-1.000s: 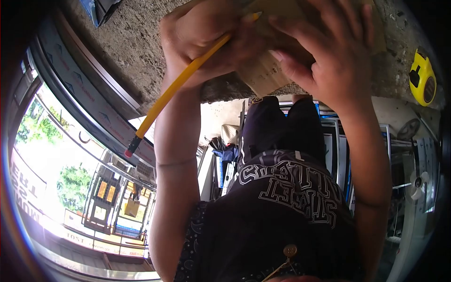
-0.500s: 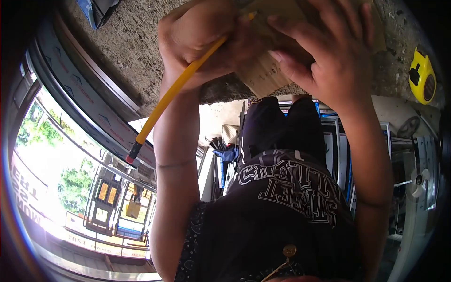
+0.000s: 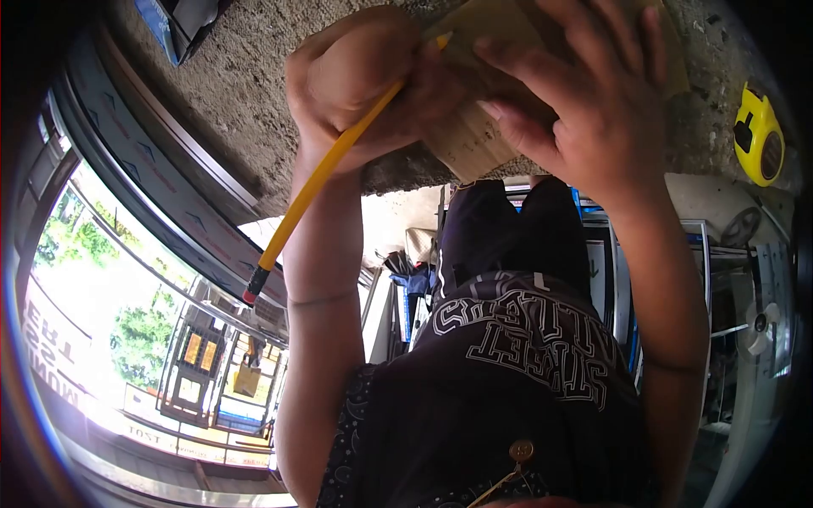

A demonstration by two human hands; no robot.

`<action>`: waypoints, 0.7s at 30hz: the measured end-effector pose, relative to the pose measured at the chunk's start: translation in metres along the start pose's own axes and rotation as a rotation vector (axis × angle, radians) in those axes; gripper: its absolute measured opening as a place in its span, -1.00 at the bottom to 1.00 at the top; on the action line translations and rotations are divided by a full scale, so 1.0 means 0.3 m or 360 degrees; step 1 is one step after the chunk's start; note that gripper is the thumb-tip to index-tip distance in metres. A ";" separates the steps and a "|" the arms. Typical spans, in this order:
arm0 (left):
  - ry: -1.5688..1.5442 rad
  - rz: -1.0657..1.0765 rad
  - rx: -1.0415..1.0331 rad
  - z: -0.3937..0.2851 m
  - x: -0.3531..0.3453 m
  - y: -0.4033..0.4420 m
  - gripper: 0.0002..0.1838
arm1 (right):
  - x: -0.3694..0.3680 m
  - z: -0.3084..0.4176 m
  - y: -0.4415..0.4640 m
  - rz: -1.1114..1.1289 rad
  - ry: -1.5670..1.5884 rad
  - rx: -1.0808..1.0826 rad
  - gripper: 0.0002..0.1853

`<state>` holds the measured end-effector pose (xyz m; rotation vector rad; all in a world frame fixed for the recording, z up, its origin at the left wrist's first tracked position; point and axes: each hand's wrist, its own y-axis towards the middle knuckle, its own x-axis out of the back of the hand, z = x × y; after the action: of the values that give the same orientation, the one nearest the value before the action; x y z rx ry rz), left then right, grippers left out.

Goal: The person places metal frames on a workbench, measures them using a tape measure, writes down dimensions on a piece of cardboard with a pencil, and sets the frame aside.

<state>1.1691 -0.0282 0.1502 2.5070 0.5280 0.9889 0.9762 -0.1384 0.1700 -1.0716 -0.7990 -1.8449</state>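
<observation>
Clearly, the left hand [image 3: 356, 80] is the one at the yellow pencil [image 3: 326, 165], pinching it with curled fingers. The pencil's long axis runs from its pink eraser [image 3: 248, 297] at 7 o'clock to its sharpened tip [image 3: 445, 39] at 1 o'clock. From that hand, the brown cardboard piece [image 3: 470, 140], bearing faint handwritten marks, lies toward 3 o'clock on the rough slab [image 3: 233, 127]. The right hand [image 3: 597, 118] is spread over it, thumb toward 10 o'clock; the yellow tape measure [image 3: 760, 140] sits beyond, at 3 o'clock. Shadow and blur leave it unclear whether the tip touches the cardboard
</observation>
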 end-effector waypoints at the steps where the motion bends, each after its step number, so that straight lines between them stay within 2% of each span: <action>1: -0.0065 -0.0063 0.0011 0.006 -0.008 -0.003 -0.79 | 0.003 0.001 -0.001 0.0022 -0.0004 -0.0011 -0.66; 5: -0.0131 0.0038 -0.0063 0.010 0.003 0.005 -0.79 | 0.020 0.009 0.009 0.0085 0.0042 -0.0066 -0.67; 8: -0.0175 0.0053 -0.0043 0.014 0.000 0.000 -0.80 | -0.038 -0.033 -0.002 -0.0094 -0.0132 0.0085 -0.66; 10: -0.0170 0.0011 -0.0034 0.022 -0.003 -0.011 -0.80 | -0.038 -0.035 -0.011 -0.0042 -0.0156 0.0096 -0.65; 13: -0.0685 -0.0032 0.0319 0.046 0.040 -0.012 -0.80 | 0.022 -0.004 0.009 0.0162 -0.0055 -0.0014 -0.65; 16: -0.0506 -0.0074 0.0018 0.051 -0.001 0.011 -0.80 | 0.000 -0.006 -0.004 0.0092 -0.0079 0.0020 -0.66; 18: -0.0414 -0.0155 -0.0008 0.007 -0.010 0.019 -0.79 | 0.016 -0.002 0.002 0.0167 -0.0085 -0.0015 -0.66; 21: -0.0465 -0.0085 -0.0045 0.042 -0.004 0.009 -0.80 | 0.024 0.006 0.009 0.0222 -0.0101 -0.0045 -0.66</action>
<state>1.1776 -0.0339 0.1424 2.5370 0.4822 0.5908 0.9773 -0.1407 0.1774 -1.1788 -0.7178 -1.7167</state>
